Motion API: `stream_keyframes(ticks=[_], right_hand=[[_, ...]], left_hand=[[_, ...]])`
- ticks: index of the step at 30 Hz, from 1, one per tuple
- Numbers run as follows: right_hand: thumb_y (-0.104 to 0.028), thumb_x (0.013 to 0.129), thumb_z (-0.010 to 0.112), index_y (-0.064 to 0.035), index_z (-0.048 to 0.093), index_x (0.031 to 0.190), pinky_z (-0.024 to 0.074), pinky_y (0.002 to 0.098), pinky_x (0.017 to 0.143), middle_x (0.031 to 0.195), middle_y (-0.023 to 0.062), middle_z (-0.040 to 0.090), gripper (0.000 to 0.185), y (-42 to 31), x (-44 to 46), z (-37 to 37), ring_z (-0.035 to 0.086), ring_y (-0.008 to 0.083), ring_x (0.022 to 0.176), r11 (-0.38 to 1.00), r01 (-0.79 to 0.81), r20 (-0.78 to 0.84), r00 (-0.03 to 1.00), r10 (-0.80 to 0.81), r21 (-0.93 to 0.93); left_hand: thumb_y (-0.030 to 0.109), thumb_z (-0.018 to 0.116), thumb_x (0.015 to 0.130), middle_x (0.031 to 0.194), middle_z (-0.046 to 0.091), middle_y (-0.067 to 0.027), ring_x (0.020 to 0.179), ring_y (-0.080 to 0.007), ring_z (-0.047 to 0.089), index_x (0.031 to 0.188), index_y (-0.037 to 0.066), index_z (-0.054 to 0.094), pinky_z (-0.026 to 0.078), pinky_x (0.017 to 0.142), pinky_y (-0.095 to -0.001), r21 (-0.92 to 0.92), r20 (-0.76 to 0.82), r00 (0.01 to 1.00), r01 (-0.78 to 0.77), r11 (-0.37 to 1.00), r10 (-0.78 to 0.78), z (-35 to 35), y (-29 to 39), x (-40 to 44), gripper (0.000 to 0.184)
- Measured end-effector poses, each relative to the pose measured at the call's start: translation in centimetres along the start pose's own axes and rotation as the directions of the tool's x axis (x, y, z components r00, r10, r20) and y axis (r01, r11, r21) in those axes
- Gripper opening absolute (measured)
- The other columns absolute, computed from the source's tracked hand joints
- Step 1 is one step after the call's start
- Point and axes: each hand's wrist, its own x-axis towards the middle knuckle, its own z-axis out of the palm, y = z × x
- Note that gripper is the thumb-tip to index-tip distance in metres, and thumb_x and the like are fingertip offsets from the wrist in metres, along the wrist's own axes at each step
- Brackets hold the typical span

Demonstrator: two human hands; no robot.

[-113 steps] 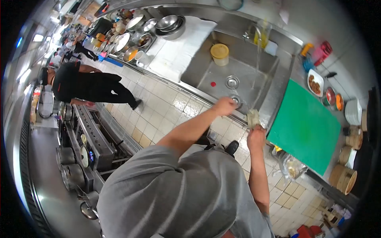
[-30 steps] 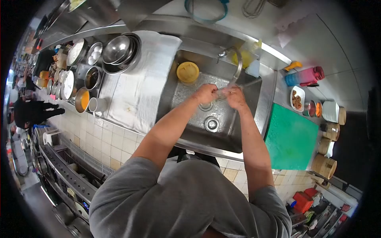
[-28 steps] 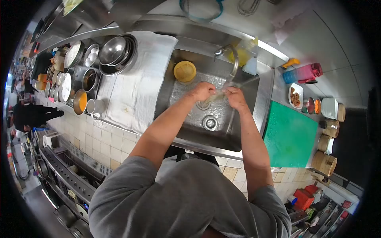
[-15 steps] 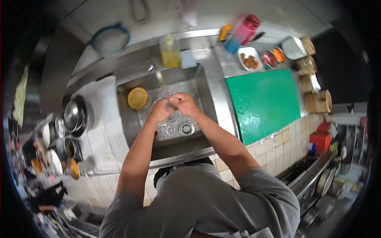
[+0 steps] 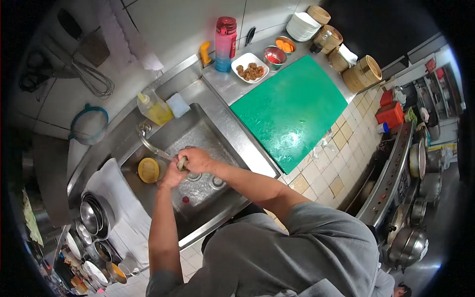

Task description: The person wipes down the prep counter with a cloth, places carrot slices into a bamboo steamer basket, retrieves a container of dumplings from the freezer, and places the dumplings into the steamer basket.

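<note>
Head view shows your left hand (image 5: 170, 176) and right hand (image 5: 195, 159) pressed together, squeezing a pale wad (image 5: 182, 164) between them, over the sink (image 5: 213, 141), just beside the faucet (image 5: 147, 141).

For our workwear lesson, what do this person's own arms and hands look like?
Short grey sleeves leave the forearms bare. The left hand and right hand wear no gloves, and no watch or bracelet shows on either wrist.
</note>
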Motion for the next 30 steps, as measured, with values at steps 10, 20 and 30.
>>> stream_keyframes(ticks=[10, 20, 30], right_hand=[[0.000, 0.087, 0.061, -0.0050, 0.061, 0.092, 0.0498, 0.0378, 0.075, 0.093, 0.0037, 0.063, 0.007, 2.3, -1.9, 2.6, 0.062, 0.0225, 0.092, 0.770, 0.064, -0.200, 0.976, 0.083, 0.634], [-0.057, 0.106, 0.039, -0.0111, 0.049, 0.145, 0.0501, 0.0657, 0.099, 0.141, 0.0199, 0.057, 0.062, 1.1, -2.9, 7.5, 0.053, 0.0357, 0.135, -0.014, -0.730, 0.706, 0.656, 0.268, 0.684], [-0.036, 0.106, 0.057, -0.0058, 0.056, 0.135, 0.0570, 0.0448, 0.096, 0.130, 0.0127, 0.065, 0.042, -2.0, -3.6, 5.5, 0.067, 0.0255, 0.115, -0.251, -0.638, 0.627, 0.768, -0.132, 0.728]], left_hand=[[0.011, 0.088, 0.076, 0.122, 0.069, -0.0111, 0.110, -0.0210, 0.066, 0.136, 0.001, 0.055, 0.053, 0.097, -0.0340, -0.061, -0.300, 0.953, 0.011, 0.998, -0.029, 2.2, -11.1, 0.1, 0.069], [-0.005, 0.082, 0.079, 0.114, 0.067, -0.0080, 0.101, -0.0180, 0.066, 0.138, 0.002, 0.050, 0.055, 0.092, -0.0304, -0.335, -0.448, 0.892, -0.226, 0.915, 0.057, 4.9, -3.8, -6.4, 0.067], [-0.003, 0.060, 0.086, 0.116, 0.067, -0.0121, 0.098, -0.0221, 0.069, 0.133, -0.004, 0.057, 0.058, 0.086, -0.0354, -0.484, -0.654, 0.756, -0.386, 0.785, -0.032, 3.0, -5.5, -5.6, 0.047]])
